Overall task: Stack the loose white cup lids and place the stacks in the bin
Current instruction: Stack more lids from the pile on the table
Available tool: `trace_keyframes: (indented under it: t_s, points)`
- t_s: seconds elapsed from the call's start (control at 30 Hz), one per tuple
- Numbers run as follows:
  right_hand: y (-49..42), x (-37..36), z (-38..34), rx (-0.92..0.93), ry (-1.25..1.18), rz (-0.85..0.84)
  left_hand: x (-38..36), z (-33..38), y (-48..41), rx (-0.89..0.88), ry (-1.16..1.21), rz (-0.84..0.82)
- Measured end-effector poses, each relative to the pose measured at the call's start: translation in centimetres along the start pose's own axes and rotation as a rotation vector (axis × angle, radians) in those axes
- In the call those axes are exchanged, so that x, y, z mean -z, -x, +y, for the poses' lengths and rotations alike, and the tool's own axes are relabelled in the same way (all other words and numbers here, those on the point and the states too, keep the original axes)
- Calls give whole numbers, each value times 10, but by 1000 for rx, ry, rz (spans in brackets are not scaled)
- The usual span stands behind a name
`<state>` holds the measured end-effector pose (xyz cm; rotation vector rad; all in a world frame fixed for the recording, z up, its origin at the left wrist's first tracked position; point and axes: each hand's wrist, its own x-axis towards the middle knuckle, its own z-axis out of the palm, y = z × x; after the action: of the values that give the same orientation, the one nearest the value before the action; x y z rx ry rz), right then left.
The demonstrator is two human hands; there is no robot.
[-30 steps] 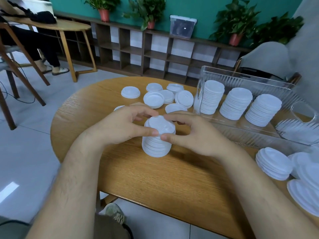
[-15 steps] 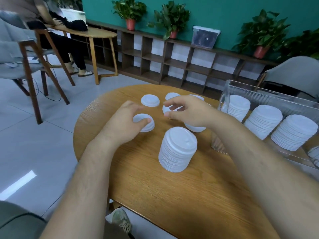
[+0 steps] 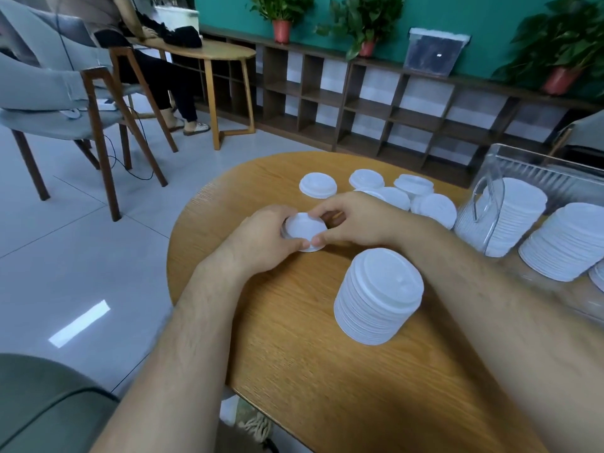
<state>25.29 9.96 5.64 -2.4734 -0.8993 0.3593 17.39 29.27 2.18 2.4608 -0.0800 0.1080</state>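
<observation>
A tall stack of white cup lids [image 3: 379, 295] stands alone on the round wooden table [image 3: 327, 371], just right of my forearms. Beyond it, my left hand [image 3: 261, 240] and my right hand [image 3: 356, 220] both grip a small pile of white lids [image 3: 304, 230] between thumbs and fingertips, low over the tabletop. Several loose lids [image 3: 405, 194] lie further back, one of them apart at the left [image 3: 317, 185]. The clear bin [image 3: 483, 204] at the right holds stacks of lids [image 3: 568, 243].
The table's left edge drops to a tiled floor. A grey chair [image 3: 58, 93] and a seated person at a second table [image 3: 209, 53] are at the back left. A low shelf with potted plants runs along the green wall.
Both hands left the tall stack, reached back to the loose lids, and now hold a small pile together. The view has swung left.
</observation>
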Motion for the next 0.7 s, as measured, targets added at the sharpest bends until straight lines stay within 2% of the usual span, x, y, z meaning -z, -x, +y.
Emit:
trace_keyframes:
  t_s: [0.3,0.43,0.7]
  points:
    - [56,41,-27,52,-79,254,12,34,19,-153,344,197]
    - [113,37,-37,37,-223,410,15,57,36,-274,485,164]
    - [183,-16,-36,16,-317,678,-1,81,66,-440,447,56]
